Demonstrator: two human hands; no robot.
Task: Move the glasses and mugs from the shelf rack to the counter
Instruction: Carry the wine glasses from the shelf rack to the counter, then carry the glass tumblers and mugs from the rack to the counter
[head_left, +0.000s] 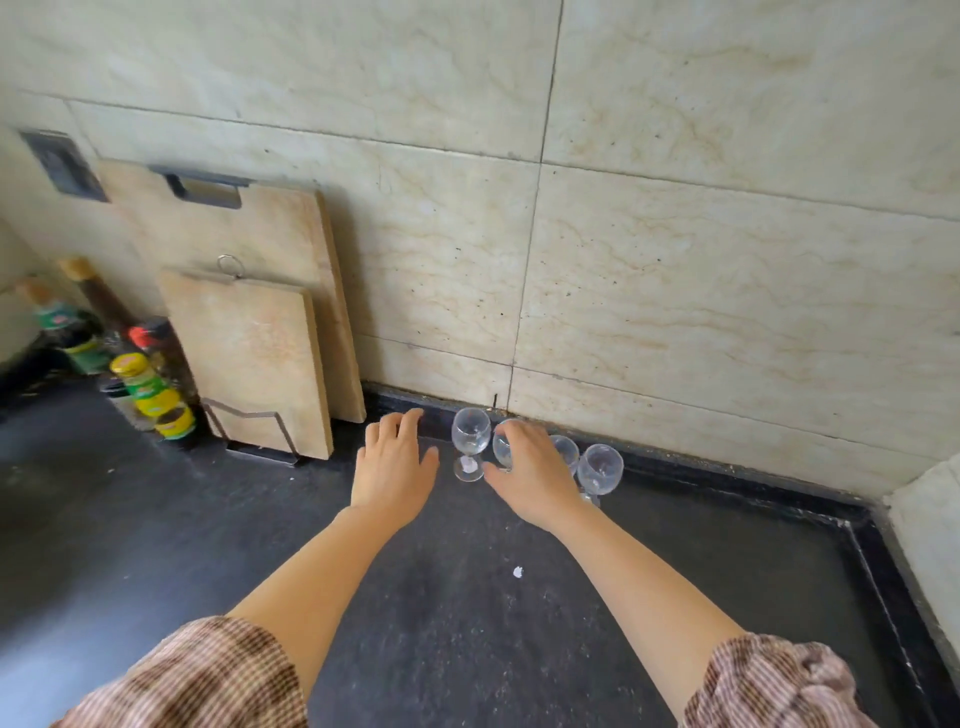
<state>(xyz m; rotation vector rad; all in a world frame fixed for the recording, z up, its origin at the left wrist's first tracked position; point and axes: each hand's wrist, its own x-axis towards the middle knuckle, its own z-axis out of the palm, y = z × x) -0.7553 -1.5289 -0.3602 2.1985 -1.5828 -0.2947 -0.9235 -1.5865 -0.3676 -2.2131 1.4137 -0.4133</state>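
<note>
**While the right grip (530, 470) clasps the second glass (500, 449), the left grip (395, 462) hangs open**

Curled over that glass's bowl, the right grip hides its stem and foot; only a sliver of bowl shows. Loosely spread, the left grip's fingers are above the dark worktop (441, 623); contact cannot be told. Along the wall stand three more. The first glass (470, 436) is upright between the grips. The third glass (567, 451) is half hidden behind the right knuckles. The fourth glass (600, 470) has its foot partly covered by the wrist. Cutting boards (249, 358) lean at left beside blurred bottles (150, 387).
</note>
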